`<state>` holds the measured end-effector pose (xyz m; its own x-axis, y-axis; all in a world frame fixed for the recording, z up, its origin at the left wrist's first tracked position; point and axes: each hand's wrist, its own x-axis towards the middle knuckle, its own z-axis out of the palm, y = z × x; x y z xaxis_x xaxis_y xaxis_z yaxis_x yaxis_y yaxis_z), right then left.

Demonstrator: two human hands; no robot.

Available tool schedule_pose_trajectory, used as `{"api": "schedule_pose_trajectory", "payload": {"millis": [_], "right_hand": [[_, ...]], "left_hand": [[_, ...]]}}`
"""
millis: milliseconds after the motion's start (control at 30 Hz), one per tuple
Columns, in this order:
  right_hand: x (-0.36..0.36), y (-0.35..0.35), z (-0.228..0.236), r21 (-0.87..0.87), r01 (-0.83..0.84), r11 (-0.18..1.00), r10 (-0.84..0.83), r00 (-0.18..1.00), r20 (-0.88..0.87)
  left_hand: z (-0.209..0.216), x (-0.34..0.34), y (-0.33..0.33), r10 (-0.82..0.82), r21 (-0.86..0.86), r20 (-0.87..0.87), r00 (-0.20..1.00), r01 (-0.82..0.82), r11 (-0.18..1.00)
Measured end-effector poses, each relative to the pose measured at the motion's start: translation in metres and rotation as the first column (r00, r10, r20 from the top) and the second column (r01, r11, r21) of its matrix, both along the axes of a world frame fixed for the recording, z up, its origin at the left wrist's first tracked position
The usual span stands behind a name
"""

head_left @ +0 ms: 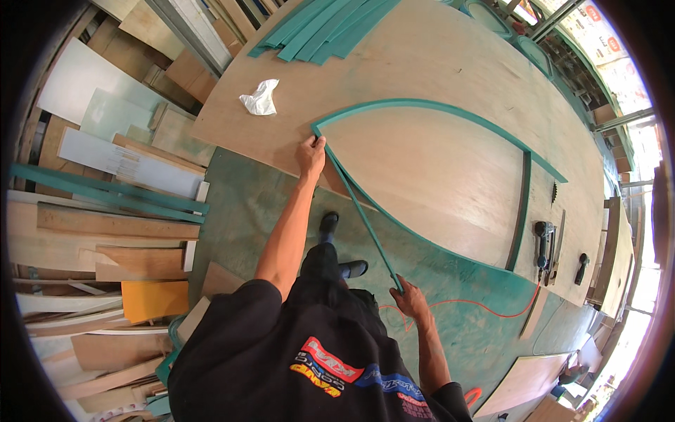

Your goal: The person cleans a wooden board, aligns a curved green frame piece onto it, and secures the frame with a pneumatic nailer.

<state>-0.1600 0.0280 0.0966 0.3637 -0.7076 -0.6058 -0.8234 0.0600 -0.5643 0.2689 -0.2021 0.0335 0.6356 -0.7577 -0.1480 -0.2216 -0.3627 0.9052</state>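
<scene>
A thin teal wooden strip [366,224] slants between my hands, along the near curve of a teal pointed-arch frame [429,105]. My left hand [311,156] pinches the strip's far end at the tip of the arch. Below the worktable's near edge, my right hand [413,301] is closed around its other end. The strip meets the frame near the tip and stands away from it toward my right hand. A teal crossbar [521,207] joins the frame's two sides at the right.
The frame lies on a large plywood worktable [260,148]. Teal slats [327,32] and a crumpled white piece [260,97] lie on it, with a black power tool [543,243] at the right. An orange hose [485,311] crosses below. Stacked boards [119,218] fill the left.
</scene>
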Motion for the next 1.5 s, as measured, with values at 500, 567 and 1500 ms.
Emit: {"api": "schedule_pose_trajectory", "payload": {"millis": [500, 567, 1500], "right_hand": [[0.002, 0.001, 0.005, -0.036, 0.031, 0.999, -0.031, 0.999, 0.02], [0.001, 0.003, 0.004, -0.072, 0.074, 0.995, -0.072, 0.997, 0.039], [-0.002, 0.011, 0.01, -0.237, 0.142, 0.961, -0.142, 0.99, 0.016]], "left_hand": [[0.027, 0.029, -0.017, -0.046, -0.077, -0.338, 0.94, 0.021, 0.997], [0.027, 0.028, -0.018, -0.039, -0.057, -0.3, 0.953, 0.023, 0.998], [0.019, 0.028, -0.02, -0.06, -0.091, -0.135, 0.989, 0.048, 0.995]]}}
